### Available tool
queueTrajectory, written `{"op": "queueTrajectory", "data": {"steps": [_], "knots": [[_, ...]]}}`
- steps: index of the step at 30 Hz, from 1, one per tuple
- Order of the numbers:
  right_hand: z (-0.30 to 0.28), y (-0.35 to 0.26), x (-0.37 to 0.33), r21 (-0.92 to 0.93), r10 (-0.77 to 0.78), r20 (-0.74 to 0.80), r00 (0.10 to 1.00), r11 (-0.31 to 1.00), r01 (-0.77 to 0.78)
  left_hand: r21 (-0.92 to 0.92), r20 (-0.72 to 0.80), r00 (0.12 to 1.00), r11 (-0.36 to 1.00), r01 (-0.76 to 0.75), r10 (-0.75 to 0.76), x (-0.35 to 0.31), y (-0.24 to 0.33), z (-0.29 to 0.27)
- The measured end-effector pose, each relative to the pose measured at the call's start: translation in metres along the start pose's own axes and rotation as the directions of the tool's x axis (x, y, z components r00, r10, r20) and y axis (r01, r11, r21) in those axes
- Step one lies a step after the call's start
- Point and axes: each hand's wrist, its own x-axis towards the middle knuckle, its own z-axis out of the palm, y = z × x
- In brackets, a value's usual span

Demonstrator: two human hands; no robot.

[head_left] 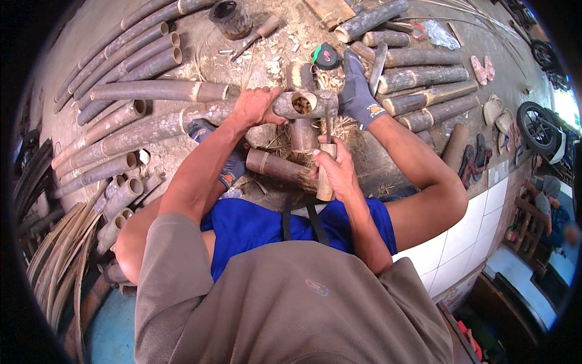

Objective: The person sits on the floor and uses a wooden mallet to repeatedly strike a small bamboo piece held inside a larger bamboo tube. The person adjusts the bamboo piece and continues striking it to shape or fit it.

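My left hand [257, 108] is closed round a long bamboo pole [206, 112], just left of a round hole cut in its upper side. Wood bits show inside that hole. In my right hand [337, 170] is the thick wooden handle of a chisel [326, 176]; its narrow metal blade points away from me, at the pole's right end. Whether blade and bamboo touch, I cannot tell. Beneath the pole, a short bamboo piece [304, 136] lies crosswise. Another bamboo piece [282, 169] rests nearer to me, between my legs.
Bamboo poles [160, 91] lie at the left, with cut lengths [424, 79] stacked at the right. Beyond the work are a tape measure [326, 56], a second wooden-handled tool [257, 36] and a dark can [230, 21]. A broad blade [379, 67] lies beside my right foot.
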Motion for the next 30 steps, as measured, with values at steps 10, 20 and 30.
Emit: {"op": "queueTrajectory", "data": {"steps": [10, 20, 30], "knots": [[-0.002, -0.004, 0.04, -0.415, 0.052, 0.104, 0.993, 0.91, -0.005, -0.036, -0.037, 0.999, 0.999, 0.02, -0.021, -0.003, 0.006, 0.0], [0.019, 0.006, 0.051, -0.517, 0.089, 0.184, 0.979, 0.856, 0.02, 0.024, 0.041, 0.999, 0.999, -0.029, 0.028, 0.001, 0.017, -0.004], [0.083, 0.008, 0.053, 0.035, 0.15, 0.029, 0.988, 0.988, -0.151, -0.004, -0.084, 0.994, 0.998, -0.069, 0.068, 0.0, 0.008, 0.011]]}}
